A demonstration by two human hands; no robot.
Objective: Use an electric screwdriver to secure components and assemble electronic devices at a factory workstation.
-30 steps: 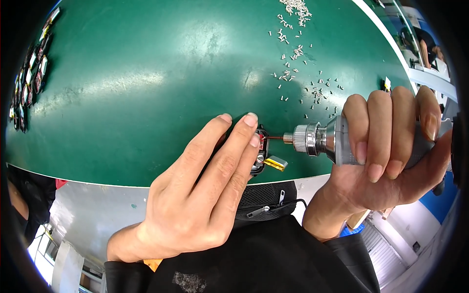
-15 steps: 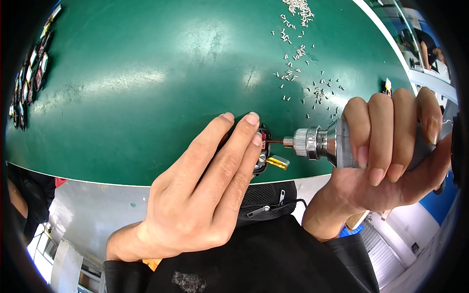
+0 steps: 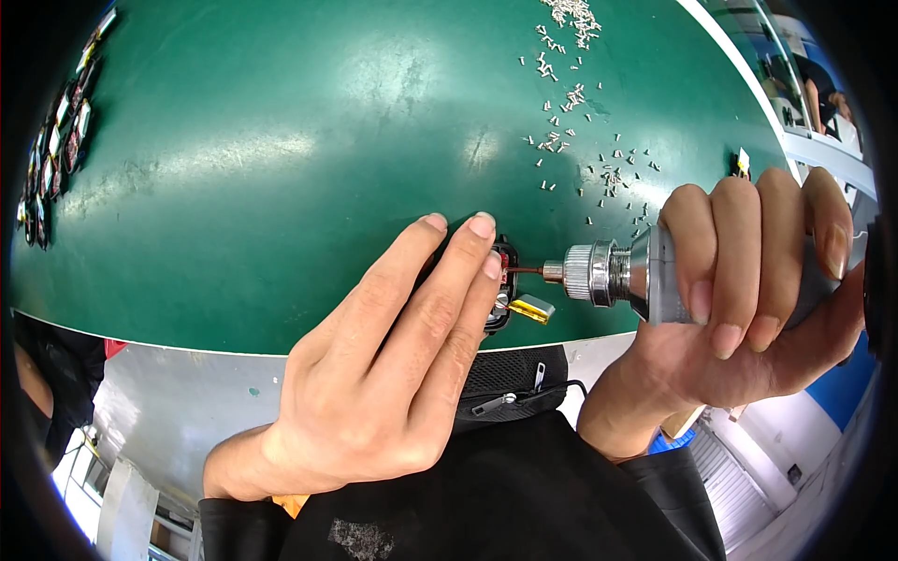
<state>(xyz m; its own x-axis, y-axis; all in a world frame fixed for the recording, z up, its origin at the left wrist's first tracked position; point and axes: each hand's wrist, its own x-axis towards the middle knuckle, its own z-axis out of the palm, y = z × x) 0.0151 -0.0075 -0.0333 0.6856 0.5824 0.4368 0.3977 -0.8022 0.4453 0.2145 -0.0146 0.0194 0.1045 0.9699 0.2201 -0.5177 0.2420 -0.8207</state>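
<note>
My left hand (image 3: 383, 365) is over a small black plastic housing (image 3: 508, 252) at the table's near edge, fingers pressed across it and covering much of it. A red circuit board (image 3: 504, 269) shows inside. Beside my fingertips, a silver and yellow battery pack (image 3: 532, 309) sticks out from the housing's lower right. My right hand (image 3: 748, 271) is wrapped around a grey electric screwdriver (image 3: 655, 273) with a knurled metal collar, held level. Its thin bit points left and reaches the board; whether a screw sits at the tip is hidden.
Many small silver screws (image 3: 572, 17) lie heaped and scattered on the green table (image 3: 281, 215). Several similar black units with batteries (image 3: 70, 140) line the far left edge. Another unit (image 3: 742, 164) lies at the right edge. A black zippered bag (image 3: 513, 379) is below the near edge.
My right hand and the screwdriver have shifted very slightly. My left hand and the housing stay in place.
</note>
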